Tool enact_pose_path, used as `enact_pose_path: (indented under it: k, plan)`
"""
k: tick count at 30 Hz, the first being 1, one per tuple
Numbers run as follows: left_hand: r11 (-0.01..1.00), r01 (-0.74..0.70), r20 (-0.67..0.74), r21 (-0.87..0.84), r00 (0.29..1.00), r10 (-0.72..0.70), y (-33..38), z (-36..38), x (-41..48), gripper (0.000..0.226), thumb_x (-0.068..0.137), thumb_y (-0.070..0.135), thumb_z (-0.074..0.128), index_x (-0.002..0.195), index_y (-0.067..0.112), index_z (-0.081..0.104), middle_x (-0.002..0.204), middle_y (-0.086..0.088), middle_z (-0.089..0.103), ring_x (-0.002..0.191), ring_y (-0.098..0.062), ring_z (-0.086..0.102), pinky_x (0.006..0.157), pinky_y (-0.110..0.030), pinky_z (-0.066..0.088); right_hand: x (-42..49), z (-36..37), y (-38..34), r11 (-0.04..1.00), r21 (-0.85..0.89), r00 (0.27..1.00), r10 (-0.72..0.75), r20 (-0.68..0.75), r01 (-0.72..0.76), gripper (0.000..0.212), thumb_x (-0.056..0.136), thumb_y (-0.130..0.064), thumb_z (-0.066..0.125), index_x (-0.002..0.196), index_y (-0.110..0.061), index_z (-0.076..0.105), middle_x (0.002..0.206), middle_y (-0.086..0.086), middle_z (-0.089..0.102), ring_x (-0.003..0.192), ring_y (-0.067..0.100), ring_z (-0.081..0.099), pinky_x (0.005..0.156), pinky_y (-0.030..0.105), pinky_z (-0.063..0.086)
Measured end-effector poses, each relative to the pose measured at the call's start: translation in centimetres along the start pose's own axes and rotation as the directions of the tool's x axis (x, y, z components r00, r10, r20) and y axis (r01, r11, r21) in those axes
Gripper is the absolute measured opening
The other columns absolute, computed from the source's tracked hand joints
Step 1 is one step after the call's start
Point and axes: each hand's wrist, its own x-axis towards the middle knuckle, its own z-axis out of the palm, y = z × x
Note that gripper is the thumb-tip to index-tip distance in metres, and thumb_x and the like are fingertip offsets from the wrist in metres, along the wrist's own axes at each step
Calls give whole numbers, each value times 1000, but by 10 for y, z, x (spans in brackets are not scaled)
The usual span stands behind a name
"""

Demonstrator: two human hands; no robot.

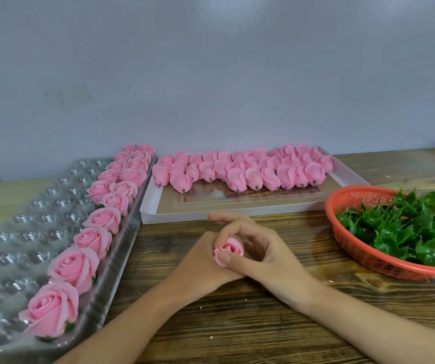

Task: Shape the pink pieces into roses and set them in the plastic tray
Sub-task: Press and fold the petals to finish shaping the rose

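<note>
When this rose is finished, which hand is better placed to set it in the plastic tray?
Left, probably. The left hand grips the rose from the tray side, and the plastic tray lies to the person's left; the right hand would have to reach across.

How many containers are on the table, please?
3: a clear plastic tray on the left, a white cardboard box at the back centre, and a red basket on the right; none seems hidden.
</note>
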Motion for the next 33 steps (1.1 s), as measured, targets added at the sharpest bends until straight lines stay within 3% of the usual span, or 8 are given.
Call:
enact_pose_path:
  k: [8,10,13,16,20,26,30,33]
  plan:
    - [980,43,-7,194,999,-43,4,2,2,18,88,18,65,93,34,59,97,19,58,97,10,56,81,-5,41,0,0,-1,998,-51,999,37,15,-37,19,84,-6,76,97,-19,72,133,-15,59,129,7,53,100,20,44]
    - [992,15,-80,125,997,-5,-3,2,1,27,84,12,69,86,35,56,91,23,54,88,23,51,76,1,39,-1,0,-2,999,-50,1000,-8,-6,8,26,82,-8,78,102,-22,69,135,-15,58,131,9,52,99,22,46]
    - [995,-5,-13,105,1000,6,-5,1,1,19,83,19,71,82,37,66,83,20,66,86,10,59,76,-8,46,-2,0,-3,995,-60,995,-78,-55,74,22,80,-19,78,97,-26,67,134,-15,58,133,11,49,98,20,45]
    - [999,-35,6,39,999,35,0,-1,1,39,83,17,70,66,51,63,75,28,65,80,9,62,71,-3,42,-2,1,-3,994,-39,992,-102,-81,99,9,82,-26,72,91,-26,68,130,-13,61,133,12,49,98,18,43]
    - [998,-50,17,-48,999,51,2,-1,-1,40,81,11,70,65,48,65,68,25,66,71,8,62,63,-3,42,-2,0,0,995,-59,995,-79,-61,75,5,87,-17,67,87,-22,68,130,-12,60,133,10,48,103,21,40]
    - [1000,-23,16,-18,1000,24,-2,1,1,24,80,21,74,76,44,66,84,22,69,85,6,64,74,-10,47,-3,1,-2,994,-94,998,-58,-5,58,14,88,-10,65,87,-23,63,129,-9,59,136,7,45,101,14,36]
    - [995,-51,-9,84,999,52,-3,3,2,31,77,20,76,74,47,60,87,39,61,89,21,55,72,2,40,-4,1,0,982,-186,999,-40,29,45,5,90,-9,64,91,-13,61,128,-2,56,136,7,43,101,12,34]
    - [983,-23,-91,182,995,40,-6,9,3,37,79,17,74,74,41,46,76,20,56,83,33,43,71,7,32,-3,1,1,975,-221,999,-30,28,35,10,90,-7,68,95,-14,62,129,-5,56,135,7,44,102,15,37]
